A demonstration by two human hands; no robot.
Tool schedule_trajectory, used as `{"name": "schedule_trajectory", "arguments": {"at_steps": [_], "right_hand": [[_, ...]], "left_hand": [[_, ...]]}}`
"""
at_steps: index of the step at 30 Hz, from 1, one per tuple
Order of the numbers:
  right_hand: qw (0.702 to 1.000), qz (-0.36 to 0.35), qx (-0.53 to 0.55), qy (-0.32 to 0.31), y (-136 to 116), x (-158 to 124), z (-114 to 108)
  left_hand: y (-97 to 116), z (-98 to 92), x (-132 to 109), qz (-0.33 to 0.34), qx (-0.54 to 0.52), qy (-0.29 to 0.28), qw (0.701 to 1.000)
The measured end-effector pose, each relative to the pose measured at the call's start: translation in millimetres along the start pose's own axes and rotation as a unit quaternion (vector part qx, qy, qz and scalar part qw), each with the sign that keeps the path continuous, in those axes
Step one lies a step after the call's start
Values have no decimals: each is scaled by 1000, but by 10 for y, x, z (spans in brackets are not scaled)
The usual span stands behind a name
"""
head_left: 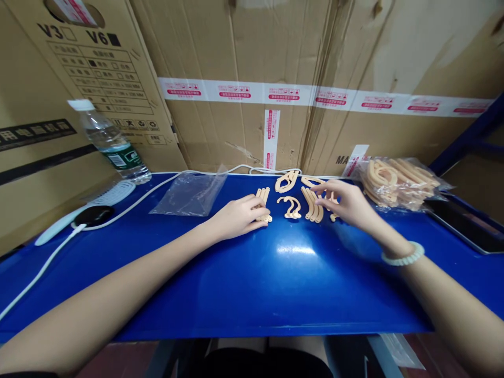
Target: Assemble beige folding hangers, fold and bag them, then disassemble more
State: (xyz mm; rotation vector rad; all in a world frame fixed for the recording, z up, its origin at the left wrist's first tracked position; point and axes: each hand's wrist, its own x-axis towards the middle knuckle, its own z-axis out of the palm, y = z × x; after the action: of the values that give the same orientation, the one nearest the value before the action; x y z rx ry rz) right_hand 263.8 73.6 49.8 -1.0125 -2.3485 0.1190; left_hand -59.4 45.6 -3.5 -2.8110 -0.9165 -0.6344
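Observation:
My left hand (pixel 241 216) lies over a small stack of beige plastic hanger arms (pixel 264 195), its fingers curled around their near ends. Over the right group of curved hanger arms (pixel 313 206), my right hand (pixel 346 202) hovers with thumb and fingers apart; nothing shows between them. Between the two groups lie beige hanger hooks (pixel 291 207). Behind them is a folded beige hanger (pixel 286 181), and another hanger (pixel 313 181) sits partly behind my right fingers. More beige hook pieces (pixel 334 215) are half hidden under my right hand.
A clear bag of beige hanger parts (pixel 397 181) lies at the right, beside a dark phone (pixel 468 223). On the left are a flat plastic bag (pixel 189 194), a water bottle (pixel 114 142), a pale hairbrush (pixel 86 207) and a black charging puck (pixel 94 215) with white cable. Cardboard boxes (pixel 236 47) back the blue table (pixel 255 294).

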Motion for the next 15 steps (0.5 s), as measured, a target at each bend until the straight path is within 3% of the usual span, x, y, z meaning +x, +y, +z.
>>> {"name": "schedule_trajectory", "arguments": {"at_steps": [3,6,9,15], "right_hand": [[997,1,-47,-68,252,-25,-327],[981,32,-68,-177,409,-103,-459],[965,63,-65,-247,433,-155,-402],[955,92,-91,-266,412,-130,-246]], "left_hand": [[-1,33,-2,-5,-11,18,1000],[4,56,-6,-3,-8,33,999],[10,67,-9,0,-3,40,999],[8,82,-15,1,1,47,999]]}}
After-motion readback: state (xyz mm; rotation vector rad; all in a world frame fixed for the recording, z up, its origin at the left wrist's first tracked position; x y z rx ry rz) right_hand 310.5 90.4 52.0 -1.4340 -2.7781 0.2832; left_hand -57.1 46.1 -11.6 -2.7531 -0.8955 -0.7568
